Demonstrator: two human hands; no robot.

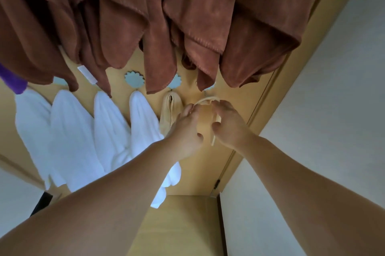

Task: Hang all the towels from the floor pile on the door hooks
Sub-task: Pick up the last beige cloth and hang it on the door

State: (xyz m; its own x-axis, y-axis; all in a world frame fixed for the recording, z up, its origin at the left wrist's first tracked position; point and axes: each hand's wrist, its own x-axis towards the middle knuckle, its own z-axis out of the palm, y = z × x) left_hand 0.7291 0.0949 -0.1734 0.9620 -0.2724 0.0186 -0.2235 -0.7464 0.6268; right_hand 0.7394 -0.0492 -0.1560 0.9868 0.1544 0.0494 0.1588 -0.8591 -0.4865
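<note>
I look down along a tan door (116,87). My left hand (184,130) and my right hand (229,124) pinch a beige towel (206,102) by its upper edge, just below a small metal hook (205,92) at the right end of the lower row. Most of this towel is hidden behind my hands. Another beige towel (170,114) hangs on the hook to its left. Several white towels (73,135) hang further left. Brown towels (187,26) hang from an upper row and fill the top of the view.
Flower-shaped hook plates (134,78) sit above the lower hooks. A purple cloth (12,80) shows at the left edge. The door frame (258,110) and a pale wall (323,110) lie to the right, with a hinge (216,184) low on the frame.
</note>
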